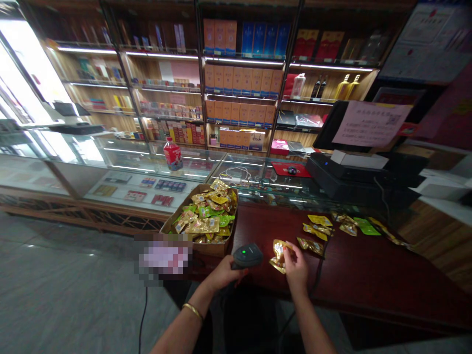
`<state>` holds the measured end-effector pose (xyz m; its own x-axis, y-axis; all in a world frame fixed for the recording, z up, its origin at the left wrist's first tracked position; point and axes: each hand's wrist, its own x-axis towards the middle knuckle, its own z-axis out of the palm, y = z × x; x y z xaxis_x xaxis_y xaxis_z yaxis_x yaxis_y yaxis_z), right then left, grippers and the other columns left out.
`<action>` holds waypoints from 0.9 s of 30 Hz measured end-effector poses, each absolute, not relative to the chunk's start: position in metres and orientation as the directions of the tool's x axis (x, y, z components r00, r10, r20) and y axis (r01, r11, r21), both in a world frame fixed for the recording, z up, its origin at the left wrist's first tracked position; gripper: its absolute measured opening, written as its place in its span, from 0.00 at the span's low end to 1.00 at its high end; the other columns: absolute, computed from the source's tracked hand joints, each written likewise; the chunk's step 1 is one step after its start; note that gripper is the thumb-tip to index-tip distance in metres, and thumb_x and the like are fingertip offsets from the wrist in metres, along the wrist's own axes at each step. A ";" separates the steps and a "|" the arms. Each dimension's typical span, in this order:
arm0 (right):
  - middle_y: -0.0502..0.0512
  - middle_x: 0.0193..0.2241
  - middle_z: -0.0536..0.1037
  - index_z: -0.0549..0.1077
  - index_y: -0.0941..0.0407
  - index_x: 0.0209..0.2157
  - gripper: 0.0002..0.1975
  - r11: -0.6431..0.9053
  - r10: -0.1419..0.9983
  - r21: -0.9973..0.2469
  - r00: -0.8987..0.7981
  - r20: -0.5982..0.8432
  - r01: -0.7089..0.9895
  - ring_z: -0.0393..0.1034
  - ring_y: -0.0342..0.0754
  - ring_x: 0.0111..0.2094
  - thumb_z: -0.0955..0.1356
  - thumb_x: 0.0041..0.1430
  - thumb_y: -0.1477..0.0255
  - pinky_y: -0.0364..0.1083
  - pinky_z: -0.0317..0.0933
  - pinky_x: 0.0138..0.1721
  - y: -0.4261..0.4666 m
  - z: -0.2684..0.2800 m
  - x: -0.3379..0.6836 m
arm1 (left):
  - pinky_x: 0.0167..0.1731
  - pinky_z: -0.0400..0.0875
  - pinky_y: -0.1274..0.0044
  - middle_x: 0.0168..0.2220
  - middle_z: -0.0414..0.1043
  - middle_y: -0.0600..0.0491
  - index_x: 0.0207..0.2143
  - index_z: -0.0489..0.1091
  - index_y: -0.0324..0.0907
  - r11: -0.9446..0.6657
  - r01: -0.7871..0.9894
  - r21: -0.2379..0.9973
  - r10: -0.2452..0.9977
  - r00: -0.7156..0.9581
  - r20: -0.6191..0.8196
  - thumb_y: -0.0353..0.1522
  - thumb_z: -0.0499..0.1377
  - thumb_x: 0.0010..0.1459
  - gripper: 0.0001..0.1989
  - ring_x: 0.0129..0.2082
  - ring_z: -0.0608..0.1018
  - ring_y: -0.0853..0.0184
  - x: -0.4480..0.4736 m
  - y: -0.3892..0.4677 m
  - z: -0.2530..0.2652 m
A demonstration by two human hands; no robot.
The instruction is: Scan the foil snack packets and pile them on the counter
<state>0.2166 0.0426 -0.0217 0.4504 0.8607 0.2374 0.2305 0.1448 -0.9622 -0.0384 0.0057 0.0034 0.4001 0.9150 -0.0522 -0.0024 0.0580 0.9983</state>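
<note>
My left hand [223, 273] is closed round the handle of a dark barcode scanner [248, 256] with a green light on top. The scanner's head points right, toward a gold snack packet [279, 255]. That shiny packet is pinched in my right hand [296, 265], over the dark red table [265, 226]. Left of the scanner stands a cardboard box [210, 247] heaped with gold and green snack packets [206, 211]. Several loose packets [319, 227] lie on the table to the right, with a green packet [366, 226] among them.
Behind the table runs a glass display counter [191, 184] bearing a red bottle [172, 155]. A monitor with a paper sheet [370, 123] and a black till [342, 172] stand at the right. A red mouse pad [291, 169] lies beside them. Stocked shelves [241, 96] line the wall.
</note>
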 end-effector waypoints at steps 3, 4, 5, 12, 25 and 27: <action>0.63 0.45 0.83 0.77 0.57 0.43 0.27 0.139 0.845 -0.967 0.483 0.228 0.213 0.77 0.58 0.46 0.70 0.51 0.49 0.54 0.69 0.50 0.041 -0.024 0.217 | 0.19 0.63 0.79 0.18 0.66 0.57 0.28 0.74 0.38 0.044 -0.009 0.999 0.910 0.414 -0.037 0.44 0.67 0.50 0.17 0.16 0.66 0.72 -0.039 0.006 0.004; 0.63 0.43 0.83 0.77 0.56 0.43 0.27 0.139 0.844 -0.970 0.489 0.220 0.198 0.78 0.58 0.45 0.71 0.51 0.49 0.54 0.69 0.49 0.041 -0.024 0.218 | 0.19 0.63 0.79 0.18 0.67 0.57 0.28 0.73 0.38 0.042 -0.013 0.999 0.910 0.413 -0.033 0.45 0.67 0.50 0.18 0.16 0.67 0.72 -0.039 0.006 0.004; 0.62 0.42 0.83 0.76 0.56 0.42 0.27 0.140 0.845 -0.974 0.492 0.211 0.176 0.78 0.57 0.43 0.71 0.50 0.48 0.53 0.70 0.47 0.041 -0.024 0.218 | 0.19 0.63 0.79 0.18 0.67 0.57 0.29 0.73 0.38 0.047 -0.019 0.999 0.913 0.407 -0.035 0.46 0.67 0.51 0.19 0.16 0.67 0.72 -0.038 0.006 0.004; 0.58 0.38 0.82 0.71 0.54 0.39 0.25 0.172 0.860 -0.985 0.490 0.145 -0.010 0.78 0.55 0.41 0.73 0.49 0.50 0.49 0.72 0.41 0.082 0.013 0.202 | 0.14 0.59 0.82 0.16 0.66 0.60 0.39 0.70 0.38 0.090 -0.117 0.989 0.958 0.282 -0.053 0.52 0.64 0.53 0.27 0.12 0.64 0.74 -0.032 0.008 -0.002; 0.55 0.47 0.77 0.72 0.57 0.51 0.15 -0.069 0.980 -0.983 -0.198 -0.034 -0.171 0.76 0.48 0.41 0.70 0.67 0.65 0.51 0.74 0.41 0.187 0.119 -0.017 | 0.13 0.59 0.81 0.15 0.67 0.59 0.32 0.67 0.39 0.073 -0.144 0.987 0.972 0.233 -0.038 0.52 0.64 0.53 0.25 0.11 0.65 0.73 -0.032 0.010 -0.011; 0.56 0.48 0.77 0.72 0.57 0.52 0.16 -0.029 0.966 -0.985 -0.257 0.017 -0.173 0.76 0.49 0.43 0.70 0.67 0.65 0.52 0.74 0.43 0.186 0.118 -0.033 | 0.13 0.60 0.81 0.15 0.67 0.59 0.33 0.67 0.39 0.076 -0.160 0.984 0.973 0.226 -0.039 0.53 0.64 0.52 0.25 0.11 0.65 0.74 -0.033 0.010 -0.010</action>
<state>-0.0330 0.1856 0.1177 -0.2571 0.9662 0.0168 -0.1726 -0.0288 -0.9846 -0.0325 0.0100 -0.0100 0.2263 0.9733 -0.0385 -0.1601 0.0762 0.9842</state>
